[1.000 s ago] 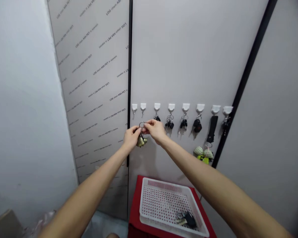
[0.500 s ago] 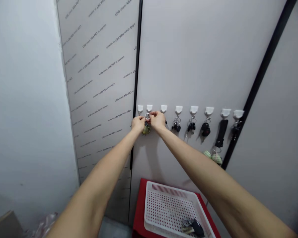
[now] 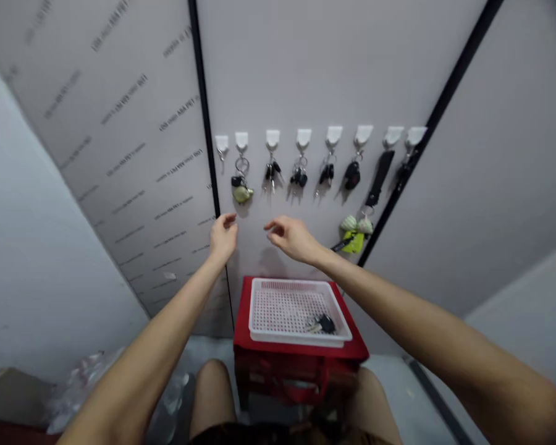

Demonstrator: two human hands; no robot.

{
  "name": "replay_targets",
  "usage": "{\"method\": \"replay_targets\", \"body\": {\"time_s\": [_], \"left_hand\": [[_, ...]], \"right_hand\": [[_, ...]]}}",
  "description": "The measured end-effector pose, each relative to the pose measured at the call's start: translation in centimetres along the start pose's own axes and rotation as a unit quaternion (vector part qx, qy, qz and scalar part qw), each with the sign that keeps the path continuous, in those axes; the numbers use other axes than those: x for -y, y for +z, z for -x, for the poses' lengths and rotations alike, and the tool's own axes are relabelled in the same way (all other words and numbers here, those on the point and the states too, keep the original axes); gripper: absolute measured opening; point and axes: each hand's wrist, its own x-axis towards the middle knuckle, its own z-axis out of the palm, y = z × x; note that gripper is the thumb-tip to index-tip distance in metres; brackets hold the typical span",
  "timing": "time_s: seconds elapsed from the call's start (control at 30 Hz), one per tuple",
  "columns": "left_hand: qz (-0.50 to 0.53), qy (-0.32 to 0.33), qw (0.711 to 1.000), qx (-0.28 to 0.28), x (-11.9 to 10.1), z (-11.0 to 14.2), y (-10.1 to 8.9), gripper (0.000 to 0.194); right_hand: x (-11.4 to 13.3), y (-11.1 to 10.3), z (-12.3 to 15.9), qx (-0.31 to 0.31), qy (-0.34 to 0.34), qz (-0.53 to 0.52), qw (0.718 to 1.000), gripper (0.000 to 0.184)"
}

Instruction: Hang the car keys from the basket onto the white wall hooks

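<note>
My left hand [image 3: 223, 238] is in the air below the left end of a row of white wall hooks, its fingers apart with nothing in them. Level with it, my right hand [image 3: 291, 238] is loosely curled and holds nothing, thumb and forefinger apart. Just above the left hand, a key ring with a yellow-green charm [image 3: 243, 194] and a small black piece hangs from the second hook [image 3: 241, 141]. The leftmost hook [image 3: 222, 144] has no keys on it. Beneath the hands, a bunch of keys with a black fob [image 3: 325, 323] lies in a white perforated basket [image 3: 301, 339].
More keys [image 3: 299, 177] hang from the hooks rightward, including a long black strap [image 3: 380, 178] with a bright yellow tag [image 3: 353, 242]. The basket stands on a red box [image 3: 359, 349]. Clear plastic wrapping [image 3: 78, 386] and a cardboard box [image 3: 13, 392] lie lower left.
Both hands have let go of the key ring with the yellow-green charm, which now hangs on the second hook. They have drawn down and apart, and the view has tilted downward.
</note>
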Motion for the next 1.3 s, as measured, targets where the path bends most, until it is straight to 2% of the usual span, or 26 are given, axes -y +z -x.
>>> {"method": "replay_targets", "body": {"time_s": [0.03, 0.1, 0.17, 0.23, 0.3, 0.43, 0.57, 0.67, 0.73, 0.8, 0.9, 0.97, 1.1, 1.2, 1.3], "left_hand": [[0.002, -0.010, 0.999, 0.031, 0.9, 1.7, 0.4, 0.024], [0.000, -0.036, 0.993, 0.111, 2.4, 5.3, 1.6, 0.021], [-0.009, -0.052, 0.978, 0.204, 3.3, 8.8, 3.1, 0.019], [-0.021, -0.048, 0.955, 0.292, 3.8, 11.7, 4.5, 0.018], [-0.033, -0.033, 0.930, 0.364, 4.0, 13.8, 5.8, 0.018], [-0.073, -0.013, 0.894, 0.443, 4.6, 15.5, 7.2, 0.019], [-0.094, -0.026, 0.886, 0.454, 5.2, 15.7, 7.3, 0.022], [-0.095, -0.066, 0.894, 0.432, 5.4, 15.5, 7.3, 0.033], [-0.071, -0.103, 0.895, 0.429, 5.4, 15.4, 7.3, 0.042], [-0.023, -0.137, 0.881, 0.451, 5.3, 15.3, 7.4, 0.045], [0.056, -0.165, 0.860, 0.480, 5.1, 15.2, 7.5, 0.030], [0.103, -0.182, 0.862, 0.463, 5.0, 15.1, 7.4, 0.019], [0.163, -0.226, 0.875, 0.395, 5.0, 14.3, 6.8, 0.011], [0.181, -0.248, 0.881, 0.361, 4.8, 13.1, 5.9, 0.010], [0.189, -0.250, 0.884, 0.348, 3.9, 11.9, 5.1, 0.014]], "right_hand": [[-1.3, 0.2, 1.9, 0.075, 0.020, 0.010, 0.997, 0.021], [-4.0, 0.7, 5.6, 0.221, 0.073, 0.025, 0.972, 0.021], [-6.4, 1.3, 8.9, 0.305, 0.126, 0.055, 0.942, 0.023], [-8.0, 2.0, 11.5, 0.324, 0.162, 0.100, 0.927, 0.025], [-9.0, 2.7, 13.2, 0.319, 0.169, 0.132, 0.923, 0.022], [-9.5, 3.8, 14.6, 0.312, 0.134, 0.139, 0.930, 0.012], [-9.9, 4.5, 14.6, 0.292, 0.145, 0.083, 0.942, 0.008], [-9.9, 5.0, 13.9, 0.234, 0.188, -0.033, 0.953, 0.008], [-9.5, 5.4, 13.4, 0.183, 0.219, -0.137, 0.949, 0.007], [-9.0, 5.6, 12.8, 0.138, 0.248, -0.246, 0.927, 0.006], [-8.1, 5.8, 12.1, 0.089, 0.277, -0.374, 0.881, 0.010], [-7.8, 5.7, 11.8, 0.067, 0.295, -0.431, 0.850, 0.010], [-7.7, 5.5, 11.5, 0.032, 0.314, -0.513, 0.798, 0.010], [-7.7, 5.4, 11.4, 0.021, 0.314, -0.546, 0.777, 0.007], [-7.5, 5.4, 11.2, 0.029, 0.312, -0.548, 0.775, 0.005]]}}
